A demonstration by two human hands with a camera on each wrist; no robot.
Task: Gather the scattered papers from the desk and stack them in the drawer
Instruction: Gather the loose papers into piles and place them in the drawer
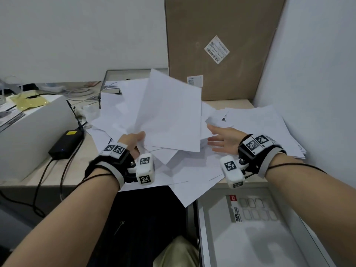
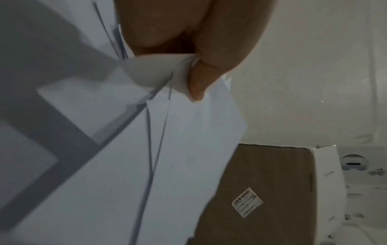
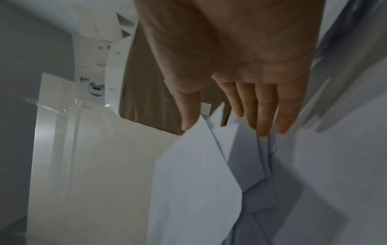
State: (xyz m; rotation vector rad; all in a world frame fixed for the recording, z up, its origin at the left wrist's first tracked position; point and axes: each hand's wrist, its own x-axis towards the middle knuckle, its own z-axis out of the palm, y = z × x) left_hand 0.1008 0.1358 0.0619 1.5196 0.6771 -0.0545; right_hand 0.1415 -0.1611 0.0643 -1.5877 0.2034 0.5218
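Note:
White papers [image 1: 194, 166] lie scattered over the desk. My left hand [image 1: 133, 140] pinches a bunch of sheets [image 1: 169, 114] by a lower corner and holds them lifted and tilted above the pile; the left wrist view shows the thumb [image 2: 199, 82] pressed on the sheets [image 2: 178, 149]. My right hand [image 1: 221, 139] hovers open to the right of the lifted sheets, fingers straight [image 3: 263, 112], just over loose papers [image 3: 209, 182]. A neater stack of papers [image 1: 265, 128] lies at the right. The open drawer [image 1: 250, 228] is at the lower right, below the desk edge.
A large cardboard box [image 1: 221, 45] leans against the wall behind the papers. A white box [image 1: 32, 132] and a black power adapter [image 1: 66, 144] with cables sit on the left. A sheet of name stickers [image 1: 252, 209] lies in the drawer. A wall stands at the right.

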